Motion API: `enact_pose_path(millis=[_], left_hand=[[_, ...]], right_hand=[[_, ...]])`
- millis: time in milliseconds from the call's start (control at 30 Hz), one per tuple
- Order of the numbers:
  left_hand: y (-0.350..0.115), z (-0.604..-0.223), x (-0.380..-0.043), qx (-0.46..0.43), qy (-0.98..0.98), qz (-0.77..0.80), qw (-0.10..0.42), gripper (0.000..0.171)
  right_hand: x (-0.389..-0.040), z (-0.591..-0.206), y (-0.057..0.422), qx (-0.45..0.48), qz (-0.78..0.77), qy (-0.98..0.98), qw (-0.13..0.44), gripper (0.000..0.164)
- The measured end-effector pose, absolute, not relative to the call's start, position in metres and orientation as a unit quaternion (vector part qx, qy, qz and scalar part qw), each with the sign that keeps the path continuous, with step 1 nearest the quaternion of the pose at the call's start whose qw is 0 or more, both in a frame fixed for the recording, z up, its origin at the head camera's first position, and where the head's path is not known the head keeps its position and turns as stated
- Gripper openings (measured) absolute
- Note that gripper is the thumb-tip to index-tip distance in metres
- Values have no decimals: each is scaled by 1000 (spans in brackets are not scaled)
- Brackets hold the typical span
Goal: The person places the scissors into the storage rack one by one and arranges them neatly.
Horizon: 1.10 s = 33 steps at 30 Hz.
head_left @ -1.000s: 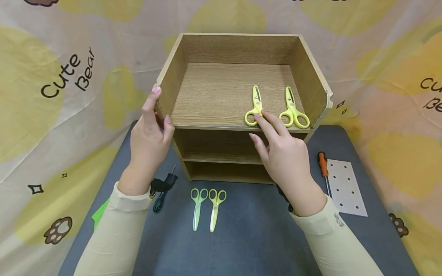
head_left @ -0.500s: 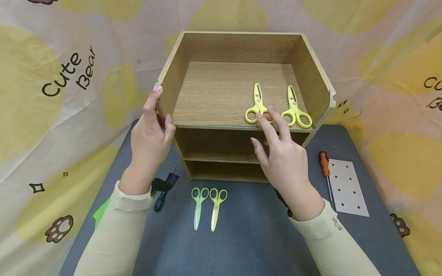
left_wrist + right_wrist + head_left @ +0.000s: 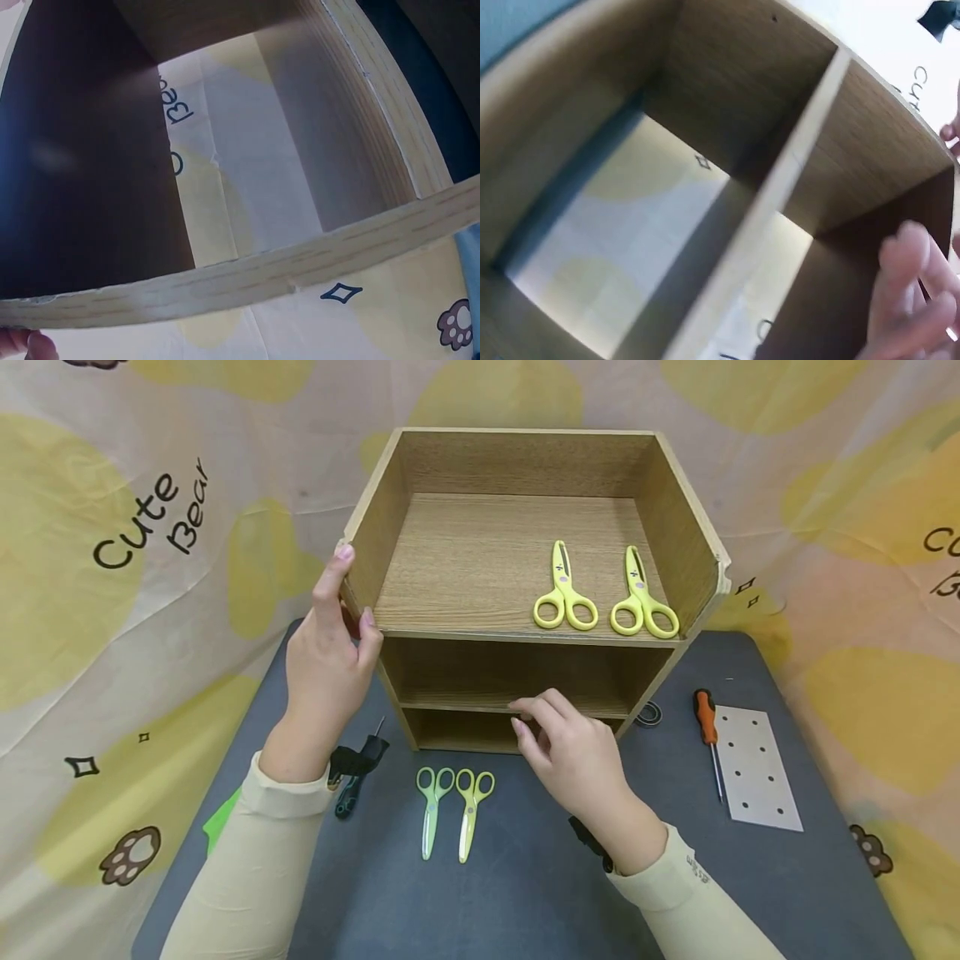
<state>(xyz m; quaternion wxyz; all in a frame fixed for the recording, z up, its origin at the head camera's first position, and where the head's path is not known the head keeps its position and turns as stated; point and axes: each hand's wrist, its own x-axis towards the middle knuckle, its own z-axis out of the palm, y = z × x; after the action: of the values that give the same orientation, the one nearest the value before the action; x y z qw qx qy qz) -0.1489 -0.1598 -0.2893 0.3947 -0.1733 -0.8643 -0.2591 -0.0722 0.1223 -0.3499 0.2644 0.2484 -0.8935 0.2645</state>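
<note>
A wooden shelf unit [image 3: 480, 560] stands on the table with its open top compartment tilted toward me in the head view. My left hand [image 3: 322, 672] grips its left side panel, the thumb at the front edge and the index finger higher up. Two pairs of yellow scissors lie inside the top compartment: one left scissors [image 3: 562, 589] and one right scissors [image 3: 642, 597], handles toward the front. My right hand [image 3: 577, 760] hovers before the lower compartments, fingers loosely bent with nothing between them. In the right wrist view its fingers [image 3: 907, 277] overlap the shelf's opening.
Green scissors [image 3: 430, 814] and yellow-green scissors [image 3: 470, 818] lie side by side on the dark table [image 3: 465, 910]. A dark-handled screwdriver [image 3: 350, 793] is at left. To the right are an orange screwdriver [image 3: 705, 718], a white perforated board [image 3: 756, 768] and a black ring-shaped item [image 3: 649, 713].
My right hand has left the left-hand yellow scissors in the top compartment and moved down toward the lower compartments. The scissors stay there, and my left hand keeps its hold on the shelf.
</note>
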Motion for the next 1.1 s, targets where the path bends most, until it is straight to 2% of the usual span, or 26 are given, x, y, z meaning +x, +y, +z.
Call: enact_pose_path(millis=[67, 167, 467, 733, 1100], left_hand=[[-160, -289, -149, -175, -863, -260, 396, 56], [-160, -289, -150, -176, -862, -261, 397, 56], [-162, -291, -149, -167, -863, -267, 394, 56], [-160, -290, -149, -181, -862, -262, 394, 56], [-161, -290, -150, -178, -863, -259, 395, 55]], right_hand=[[-70, -357, 119, 229, 268, -912, 212, 13], [-68, -365, 116, 208, 271, -925, 167, 12], [-72, -406, 96, 205, 260, -938, 102, 10], [-73, -443, 83, 194, 254, -947, 35, 27], [-78, -477, 66, 169, 215, -962, -16, 28]])
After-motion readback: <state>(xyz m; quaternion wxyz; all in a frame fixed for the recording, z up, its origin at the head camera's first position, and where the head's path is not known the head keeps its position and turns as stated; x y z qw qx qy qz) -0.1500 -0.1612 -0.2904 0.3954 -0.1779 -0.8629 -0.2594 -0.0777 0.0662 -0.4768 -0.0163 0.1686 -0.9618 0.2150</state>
